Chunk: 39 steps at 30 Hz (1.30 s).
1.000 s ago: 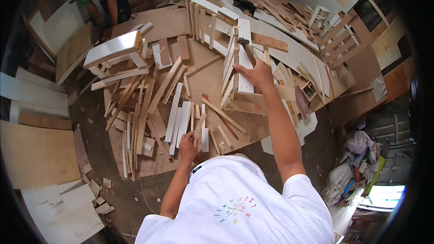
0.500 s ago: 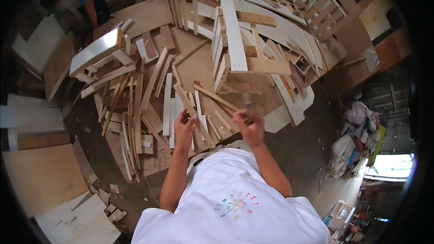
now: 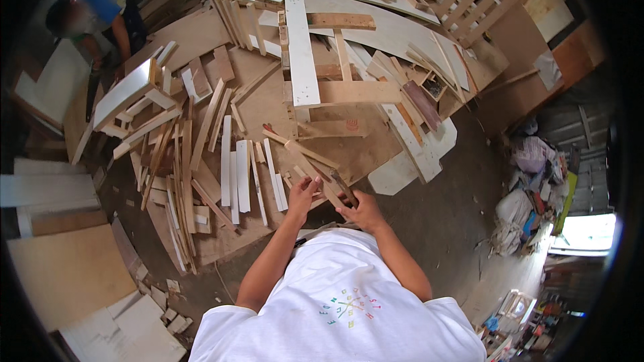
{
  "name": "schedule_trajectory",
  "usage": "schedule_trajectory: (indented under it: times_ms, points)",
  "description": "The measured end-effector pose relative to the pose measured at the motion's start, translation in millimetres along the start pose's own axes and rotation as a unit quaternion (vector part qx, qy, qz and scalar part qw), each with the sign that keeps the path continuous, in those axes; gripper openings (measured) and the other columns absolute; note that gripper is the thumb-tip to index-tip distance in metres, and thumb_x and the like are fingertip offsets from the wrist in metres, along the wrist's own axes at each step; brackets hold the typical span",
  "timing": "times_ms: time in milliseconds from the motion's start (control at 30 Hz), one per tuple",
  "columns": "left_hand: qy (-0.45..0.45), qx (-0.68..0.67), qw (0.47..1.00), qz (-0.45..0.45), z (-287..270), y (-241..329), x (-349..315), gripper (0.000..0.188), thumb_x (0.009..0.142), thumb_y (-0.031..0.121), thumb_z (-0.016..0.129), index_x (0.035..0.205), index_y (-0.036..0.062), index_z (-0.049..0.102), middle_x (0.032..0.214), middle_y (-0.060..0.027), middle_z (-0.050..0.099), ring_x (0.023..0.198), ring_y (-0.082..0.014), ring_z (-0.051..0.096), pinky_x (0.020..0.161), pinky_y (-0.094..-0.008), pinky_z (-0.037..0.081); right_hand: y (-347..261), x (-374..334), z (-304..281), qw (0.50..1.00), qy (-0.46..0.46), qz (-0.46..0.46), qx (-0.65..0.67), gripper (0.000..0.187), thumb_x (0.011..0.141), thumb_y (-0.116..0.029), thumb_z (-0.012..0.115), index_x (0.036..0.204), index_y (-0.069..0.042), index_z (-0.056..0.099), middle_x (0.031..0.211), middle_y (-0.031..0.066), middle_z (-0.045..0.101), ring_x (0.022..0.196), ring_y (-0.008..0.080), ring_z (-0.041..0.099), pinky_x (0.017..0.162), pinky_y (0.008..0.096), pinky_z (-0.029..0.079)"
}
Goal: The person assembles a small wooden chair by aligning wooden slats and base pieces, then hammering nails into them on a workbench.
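My left hand (image 3: 303, 196) pinches the side of a pale wooden strip (image 3: 306, 165), which slants over the worktable just before my body. My right hand (image 3: 363, 212) grips a hammer (image 3: 347, 191) with a dark handle, and its fingertips touch the strip's near end. Beneath and beyond my hands lie a long thin stick (image 3: 310, 155) and several white-faced strips (image 3: 242, 175). Farther off stands a wooden frame piece (image 3: 303, 53) with a white top board and slatted side.
The plywood worktable (image 3: 265, 110) carries many loose offcuts (image 3: 180, 181). A small white-topped stool-like piece (image 3: 131, 87) stands at its left. Another person (image 3: 111, 17) bends at the far left. Bagged clutter (image 3: 526, 174) is heaped at right; board panels (image 3: 67, 261) lean at left.
My right hand with the hammer has come down and nearer, reaching the wooden strip. My left hand and the strip have shifted right. In view, the table's contents have moved left.
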<state>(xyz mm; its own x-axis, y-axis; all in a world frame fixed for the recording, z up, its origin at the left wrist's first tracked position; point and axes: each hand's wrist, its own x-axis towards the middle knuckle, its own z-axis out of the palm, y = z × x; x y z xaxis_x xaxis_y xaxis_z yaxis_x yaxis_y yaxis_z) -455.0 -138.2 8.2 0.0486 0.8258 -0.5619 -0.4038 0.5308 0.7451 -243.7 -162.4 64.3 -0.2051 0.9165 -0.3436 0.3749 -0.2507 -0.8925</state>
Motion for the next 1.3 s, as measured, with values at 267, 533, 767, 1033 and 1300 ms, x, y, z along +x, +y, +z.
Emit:
schedule_trajectory:
  times_ms: [267, 533, 767, 1033, 1300]
  points:
    - [0.224, 0.248, 0.942, 0.019, 35, -48, 83, 0.044, 0.097, 0.039, 0.072, 0.115, 0.0011, 0.062, 0.108, -0.0155, 0.072, 0.097, -0.0292, 0.072, 0.076, -0.0417, 0.058, 44, 22, -113, 0.989, 0.033, -0.061, -0.130, 0.034, 0.084, -0.021, 0.083, 0.111, -0.006, 0.070, 0.098, 0.0138, 0.077, 0.092, 0.0324, 0.075, 0.080, 0.0399, 0.058]
    - [0.433, 0.329, 0.839, 0.004, 87, -47, 107, 0.042, 0.091, 0.025, 0.076, 0.122, 0.0021, 0.060, 0.107, -0.0200, 0.070, 0.094, -0.0349, 0.073, 0.074, -0.0466, 0.061, 92, 41, -200, 0.982, 0.004, -0.078, -0.173, 0.033, 0.086, -0.020, 0.081, 0.114, -0.006, 0.071, 0.100, 0.0137, 0.077, 0.095, 0.0342, 0.073, 0.083, 0.0419, 0.056]
    - [0.241, -0.018, 0.970, 0.012, 130, -84, -6, 0.047, 0.100, 0.011, 0.066, 0.145, 0.0026, 0.055, 0.106, -0.0070, 0.066, 0.097, -0.0172, 0.068, 0.076, -0.0359, 0.064, 116, 71, -184, 0.981, -0.047, -0.100, -0.158, 0.034, 0.086, -0.022, 0.080, 0.113, -0.003, 0.071, 0.099, 0.0156, 0.076, 0.094, 0.0324, 0.073, 0.082, 0.0398, 0.056]
    - [0.072, -0.009, 0.996, 0.047, 159, -91, -17, 0.042, 0.104, 0.012, 0.064, 0.144, 0.0064, 0.056, 0.108, -0.0050, 0.067, 0.097, -0.0145, 0.068, 0.084, -0.0332, 0.060, 78, 87, -172, 0.996, -0.018, -0.085, -0.011, 0.039, 0.089, -0.032, 0.079, 0.108, 0.000, 0.069, 0.103, 0.0189, 0.074, 0.095, 0.0304, 0.073, 0.084, 0.0400, 0.055]
    - [0.187, 0.269, 0.909, 0.259, 173, -83, 41, 0.030, 0.100, 0.004, 0.063, 0.129, 0.0003, 0.062, 0.104, -0.0111, 0.062, 0.090, -0.0205, 0.068, 0.076, -0.0346, 0.059, 69, 115, -162, 0.992, -0.005, -0.020, 0.122, 0.042, 0.090, -0.038, 0.079, 0.106, -0.001, 0.068, 0.092, 0.0108, 0.073, 0.082, 0.0183, 0.069, 0.080, 0.0341, 0.054]
